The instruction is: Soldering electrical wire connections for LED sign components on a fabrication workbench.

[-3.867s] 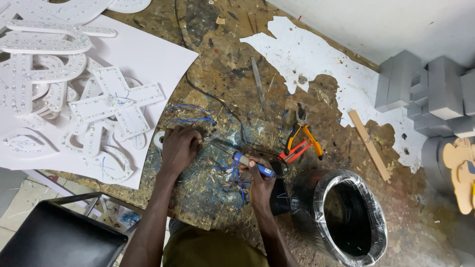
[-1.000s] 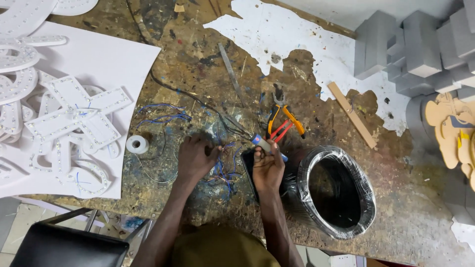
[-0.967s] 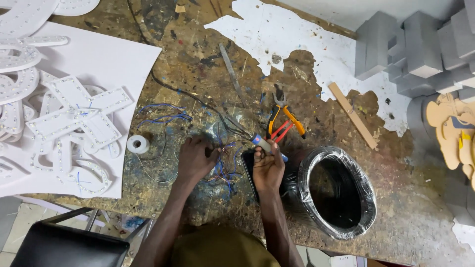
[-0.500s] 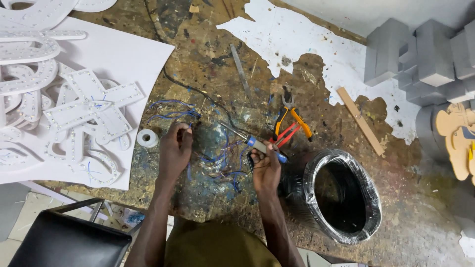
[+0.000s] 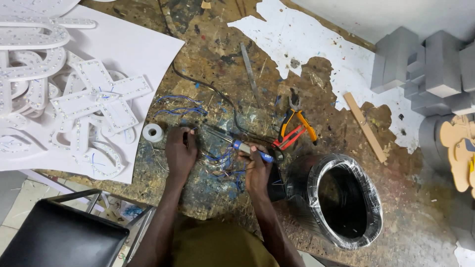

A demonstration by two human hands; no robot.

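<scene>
My right hand (image 5: pixel 257 168) grips a blue-handled soldering iron (image 5: pixel 247 149) whose metal tip points left toward a tangle of thin blue and bare wires (image 5: pixel 217 163) on the stained workbench (image 5: pixel 222 59). My left hand (image 5: pixel 180 151) rests fingers-down on the wires at the left end of that tangle, pinching them against the bench. A small white roll of tape (image 5: pixel 152 132) lies just left of my left hand. More blue wires (image 5: pixel 180 105) spread out above it.
White letter shapes studded with small lights (image 5: pixel 94 99) lie on a white sheet (image 5: pixel 133 49) at left. Orange and red pliers (image 5: pixel 294 128) sit right of the iron. A black-lined bucket (image 5: pixel 346 200) stands at right, grey foam blocks (image 5: pixel 425 64) behind, a black chair (image 5: pixel 59 237) below.
My left hand slid left then settled on the wires nearer the tape roll. My right hand stays on the soldering iron. The view shifted slightly.
</scene>
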